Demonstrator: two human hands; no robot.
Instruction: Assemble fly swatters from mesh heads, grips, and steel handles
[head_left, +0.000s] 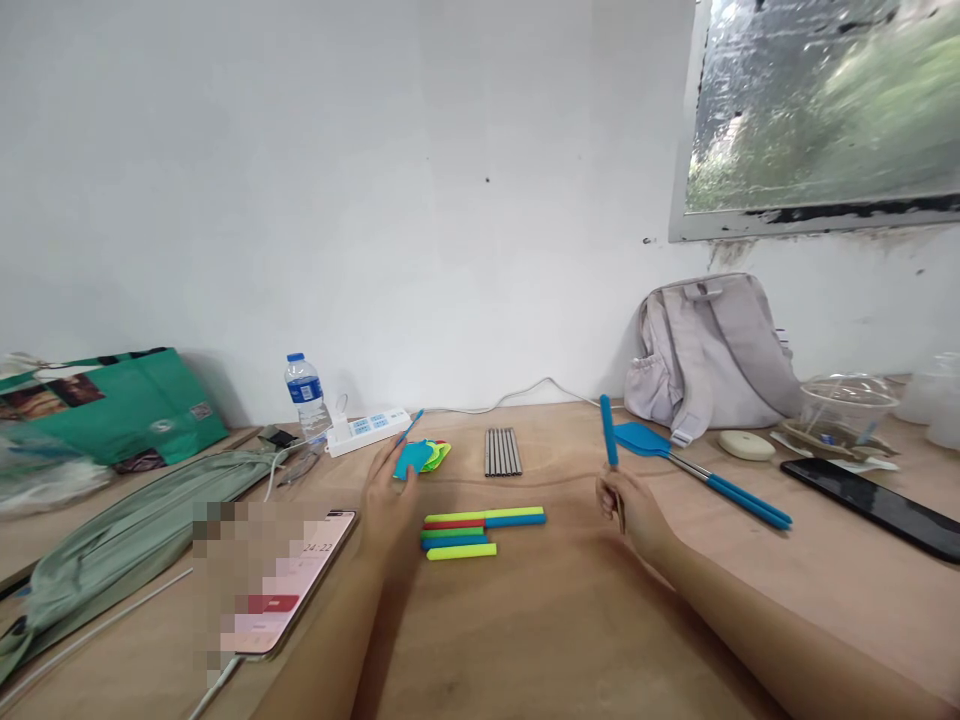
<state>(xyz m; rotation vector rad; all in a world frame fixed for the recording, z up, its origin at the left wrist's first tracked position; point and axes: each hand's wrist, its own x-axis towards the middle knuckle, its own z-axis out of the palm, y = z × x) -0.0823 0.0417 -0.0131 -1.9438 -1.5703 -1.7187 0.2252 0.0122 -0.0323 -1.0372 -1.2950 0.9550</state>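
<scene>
My left hand point(388, 490) reaches to a small pile of blue and yellow-green flat swatter heads point(433, 457). Its thumb and fingers close round a blue swatter head point(409, 459), and a thin blue edge sticks up past the fingertips. In my closed right hand point(628, 505) a blue handle tube point(608, 430) stands nearly upright; a narrow brownish strip shows below the fist, its kind unclear. Between my hands lie several coloured handle tubes point(461, 557), yellow, red, green and blue. Beyond them is a row of metal rods point(502, 452).
At right lie a blue telescopic fly swatter point(641, 438), a black phone point(874, 502) and a whitish case point(746, 445), before a backpack point(712, 350). At left are a lit phone point(296, 585), power strip point(369, 430), water bottle point(306, 395), grey-green bag point(150, 540) and green bag point(157, 400).
</scene>
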